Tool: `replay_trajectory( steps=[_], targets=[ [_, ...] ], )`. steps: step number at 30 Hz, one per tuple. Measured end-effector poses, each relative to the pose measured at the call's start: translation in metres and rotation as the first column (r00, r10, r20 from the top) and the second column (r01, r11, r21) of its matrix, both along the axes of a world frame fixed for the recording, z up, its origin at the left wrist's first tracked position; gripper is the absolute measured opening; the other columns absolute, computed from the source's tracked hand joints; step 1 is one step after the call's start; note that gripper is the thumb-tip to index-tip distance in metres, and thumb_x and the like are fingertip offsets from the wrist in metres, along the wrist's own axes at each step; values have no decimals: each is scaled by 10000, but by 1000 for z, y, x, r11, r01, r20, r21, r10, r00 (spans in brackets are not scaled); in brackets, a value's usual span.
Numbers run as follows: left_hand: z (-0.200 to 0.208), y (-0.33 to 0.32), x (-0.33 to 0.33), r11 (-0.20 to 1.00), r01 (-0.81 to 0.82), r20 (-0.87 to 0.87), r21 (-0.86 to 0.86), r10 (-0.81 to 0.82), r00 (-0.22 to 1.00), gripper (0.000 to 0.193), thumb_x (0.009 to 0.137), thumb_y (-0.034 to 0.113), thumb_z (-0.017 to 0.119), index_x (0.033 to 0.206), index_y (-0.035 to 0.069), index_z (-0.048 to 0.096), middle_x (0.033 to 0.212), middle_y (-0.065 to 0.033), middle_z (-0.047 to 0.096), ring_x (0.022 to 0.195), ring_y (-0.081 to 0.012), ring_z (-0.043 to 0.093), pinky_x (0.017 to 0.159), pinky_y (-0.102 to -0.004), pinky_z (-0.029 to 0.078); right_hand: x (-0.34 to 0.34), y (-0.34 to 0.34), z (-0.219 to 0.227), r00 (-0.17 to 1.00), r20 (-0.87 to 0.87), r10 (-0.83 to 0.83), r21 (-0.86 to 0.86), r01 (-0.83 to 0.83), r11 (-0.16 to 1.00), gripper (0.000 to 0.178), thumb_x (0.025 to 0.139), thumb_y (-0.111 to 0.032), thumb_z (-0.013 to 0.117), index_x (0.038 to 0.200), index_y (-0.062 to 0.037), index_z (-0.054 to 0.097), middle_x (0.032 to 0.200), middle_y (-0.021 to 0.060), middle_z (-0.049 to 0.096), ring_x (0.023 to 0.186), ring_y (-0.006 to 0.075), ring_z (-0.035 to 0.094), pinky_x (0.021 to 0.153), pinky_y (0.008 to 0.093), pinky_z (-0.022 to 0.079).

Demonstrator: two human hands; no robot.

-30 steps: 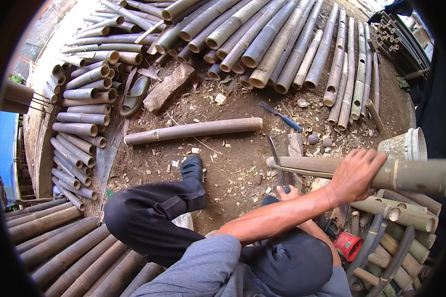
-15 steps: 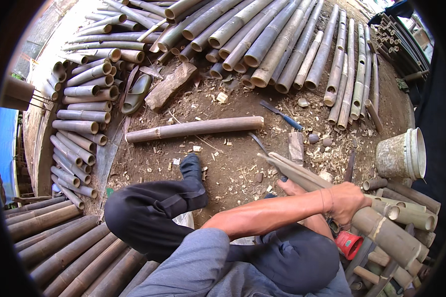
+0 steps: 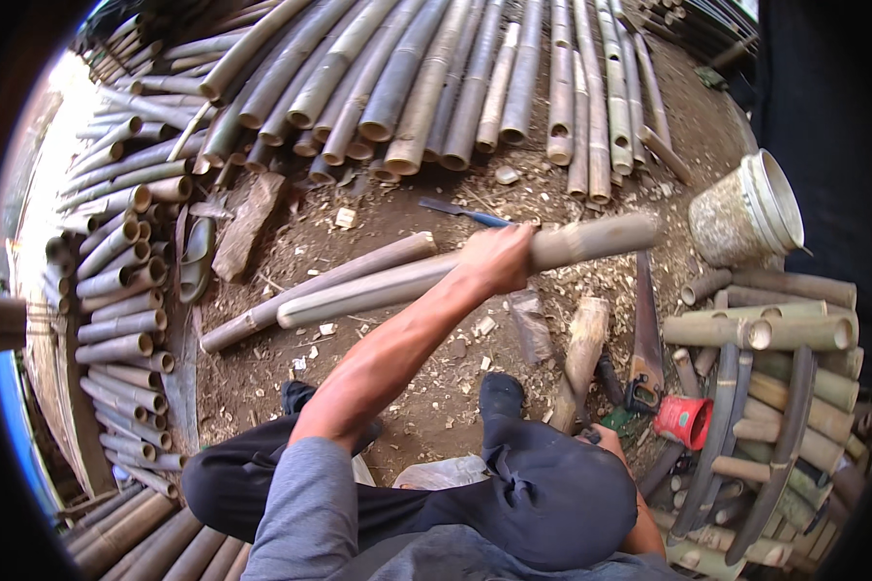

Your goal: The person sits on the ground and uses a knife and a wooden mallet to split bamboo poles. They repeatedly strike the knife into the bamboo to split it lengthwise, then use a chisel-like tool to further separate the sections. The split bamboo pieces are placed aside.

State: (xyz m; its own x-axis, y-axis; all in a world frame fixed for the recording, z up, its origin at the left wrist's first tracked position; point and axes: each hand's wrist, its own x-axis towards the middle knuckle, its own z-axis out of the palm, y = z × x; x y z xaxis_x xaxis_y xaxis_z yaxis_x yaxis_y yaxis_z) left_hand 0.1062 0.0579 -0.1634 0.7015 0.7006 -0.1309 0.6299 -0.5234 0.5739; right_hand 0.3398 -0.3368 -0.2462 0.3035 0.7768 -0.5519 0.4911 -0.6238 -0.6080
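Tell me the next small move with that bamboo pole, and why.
Probably lower the bamboo pole onto the dirt beside the other pole lying there. Only the left hand grips it, holding it across the front above the ground, while the right hand sits low by the knee, mostly hidden.

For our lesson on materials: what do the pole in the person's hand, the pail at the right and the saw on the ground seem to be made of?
Pole: bamboo, probably; pale green-tan, matte, hollow like the stacked ones. Pail: likely plastic; whitish, smooth rim, dirt-smeared wall. Saw: apparently steel; thin, dull brownish blade, perhaps rusty, with a dark handle.
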Motion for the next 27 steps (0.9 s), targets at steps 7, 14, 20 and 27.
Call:
replay_trajectory(
  steps=[7,14,20,27],
  targets=[
    [-167,-62,-62,985,-124,-247,-118,92,965,420,734,197,701,1078,42,515,1050,-205,668,972,-417,666,830,-487,556,-21,-23,29,904,-43,-425,75,428,901,247,870,-224,731,895,-14,605,646,23,596,513,90,545,477,274,441],
    [-155,-77,-84,979,-168,-364,-111,117,924,834,690,435,853,1315,57,451,1313,-170,536,1274,-335,508,1012,-492,466,-46,2,-25,937,330,-117,228,41,973,500,779,-285,790,1111,-3,544,969,220,638,902,405,636,780,454,495],
    [-142,-127,-226,930,-366,-642,32,300,706,354,818,127,667,1159,42,617,1207,-136,545,1161,-342,555,934,-489,501,-77,53,-5,937,254,239,-61,-231,971,492,805,-391,745,1114,-73,532,857,271,677,875,482,651,740,548,478],
    [-164,-142,-284,945,-318,-438,81,320,840,354,804,261,746,1079,76,622,1072,-163,633,1055,-358,623,847,-470,531,-100,88,-20,839,150,523,-68,-519,852,368,874,-335,638,1108,-84,505,882,263,685,868,498,645,757,562,479]
  ],
)
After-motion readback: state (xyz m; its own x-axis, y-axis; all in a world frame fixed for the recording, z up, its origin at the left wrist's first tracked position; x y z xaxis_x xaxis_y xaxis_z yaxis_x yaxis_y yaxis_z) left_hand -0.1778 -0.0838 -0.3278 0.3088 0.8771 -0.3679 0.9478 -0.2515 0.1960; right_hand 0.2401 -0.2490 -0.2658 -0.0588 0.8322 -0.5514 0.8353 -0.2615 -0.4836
